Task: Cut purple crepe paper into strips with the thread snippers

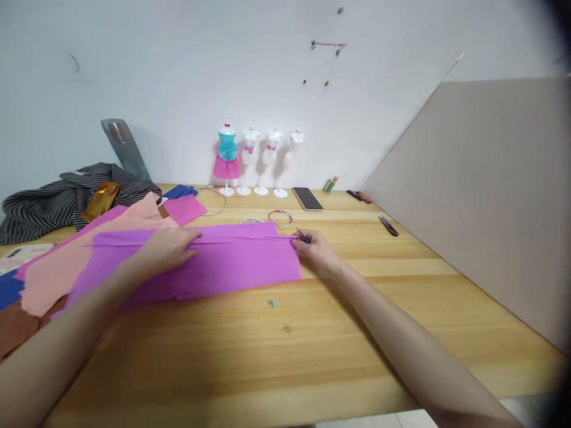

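Purple sheet (245, 261), one: spread across the table (303, 356) at eight o'clock. It is overlaid by the left hand (165, 248), thumb and forefinger parted; scissors (303, 236) are gripped in the right hand (318, 252) at the sheet's three-o'clock end. Dress forms (269, 156), four: eleven o'clock.

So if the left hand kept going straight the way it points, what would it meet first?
Beyond the purple sheet beneath it, the left hand would probably meet the right hand first, though depth is hard to judge.
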`<action>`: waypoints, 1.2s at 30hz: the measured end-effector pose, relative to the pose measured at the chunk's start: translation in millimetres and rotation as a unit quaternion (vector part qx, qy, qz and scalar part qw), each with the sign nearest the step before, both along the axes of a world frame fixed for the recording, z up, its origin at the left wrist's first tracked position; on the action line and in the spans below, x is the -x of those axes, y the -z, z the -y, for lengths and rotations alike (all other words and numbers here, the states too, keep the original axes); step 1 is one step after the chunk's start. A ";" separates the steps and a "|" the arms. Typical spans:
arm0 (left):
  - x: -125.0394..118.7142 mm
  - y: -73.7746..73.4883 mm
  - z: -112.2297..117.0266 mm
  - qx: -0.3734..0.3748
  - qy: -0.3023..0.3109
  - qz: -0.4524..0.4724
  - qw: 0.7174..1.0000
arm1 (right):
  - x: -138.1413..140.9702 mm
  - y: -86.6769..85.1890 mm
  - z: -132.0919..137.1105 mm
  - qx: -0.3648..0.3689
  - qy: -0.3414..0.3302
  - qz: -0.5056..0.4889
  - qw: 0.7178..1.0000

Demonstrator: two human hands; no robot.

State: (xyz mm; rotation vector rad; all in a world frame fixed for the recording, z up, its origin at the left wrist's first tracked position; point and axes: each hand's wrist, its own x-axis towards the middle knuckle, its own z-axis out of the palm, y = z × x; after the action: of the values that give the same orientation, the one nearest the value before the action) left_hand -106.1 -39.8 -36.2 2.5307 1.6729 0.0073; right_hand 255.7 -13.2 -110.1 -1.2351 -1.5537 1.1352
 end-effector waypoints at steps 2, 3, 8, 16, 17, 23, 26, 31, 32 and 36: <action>-0.7 0.3 -1.5 -0.018 0.008 -0.032 0.999 | 1.1 -0.5 1.0 0.016 0.009 -0.030 0.999; -0.6 0.3 -2.2 -0.026 0.010 -0.046 0.999 | 1.6 -1.3 1.7 0.023 0.012 -0.044 0.999; -1.9 -0.1 -4.1 -0.029 0.005 -0.024 0.999 | 3.7 -5.7 4.3 0.055 0.015 -0.103 0.993; -5.9 -1.4 -7.2 -0.014 -0.022 0.073 0.997 | 5.2 -6.9 4.4 0.081 0.014 -0.143 0.986; -5.7 -2.1 -7.2 -0.011 -0.028 0.084 0.996 | 5.3 -6.9 4.5 0.080 0.015 -0.145 0.986; -5.8 -1.8 -4.9 -0.001 -0.009 0.114 0.993 | 6.2 -5.5 5.2 0.054 0.014 -0.148 0.987; -5.4 3.4 -3.9 -0.049 0.013 0.049 0.998 | 6.0 -4.9 4.8 0.028 0.017 -0.140 0.990; -8.9 2.8 1.8 -0.063 0.026 -0.065 0.996 | 5.1 -3.7 3.6 -0.016 0.014 -0.130 0.991; -10.5 0.7 3.3 -0.054 0.025 -0.079 0.995 | 4.9 -3.3 3.5 -0.019 0.011 -0.130 0.991; -13.2 -4.6 6.7 -0.018 0.023 -0.085 0.996 | 3.9 -1.9 3.5 -0.018 0.001 -0.130 0.991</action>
State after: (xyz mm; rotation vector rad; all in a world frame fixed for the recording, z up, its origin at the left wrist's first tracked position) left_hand -92.8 -46.6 -31.6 2.6632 1.6846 -0.1879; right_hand 251.8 -16.8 -108.3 -1.0201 -1.3688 1.2100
